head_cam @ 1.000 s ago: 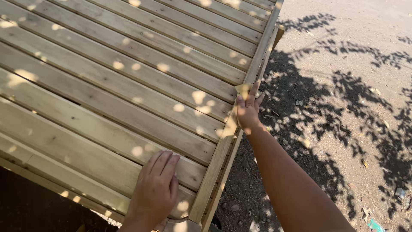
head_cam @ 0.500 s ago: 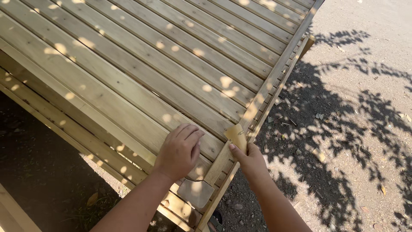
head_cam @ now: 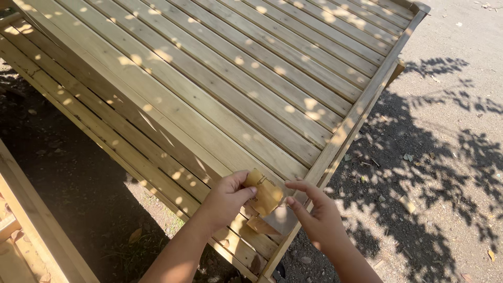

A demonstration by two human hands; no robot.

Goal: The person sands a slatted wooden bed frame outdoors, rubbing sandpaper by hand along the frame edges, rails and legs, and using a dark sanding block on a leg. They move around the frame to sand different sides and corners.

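A small folded piece of tan sandpaper (head_cam: 264, 198) is pinched between the thumb and fingers of my left hand (head_cam: 225, 200), just above the near corner of a slatted wooden table (head_cam: 220, 89). Beside the paper on its right, my right hand (head_cam: 317, 215) has its fingers spread and fingertips close to the paper's edge, holding nothing. Both hands hover over the table's right edge rail (head_cam: 346, 131).
The slatted top stretches away to the upper left, dappled with sun. Another pale wooden frame (head_cam: 31, 230) stands at the lower left. Gravelly ground (head_cam: 435, 157) with leaf shadows lies to the right, dark soil under the table on the left.
My right hand held the sandpaper on the edge rail; now my left hand, lifted off the slats, holds it and the right has let go. The view has shifted right.
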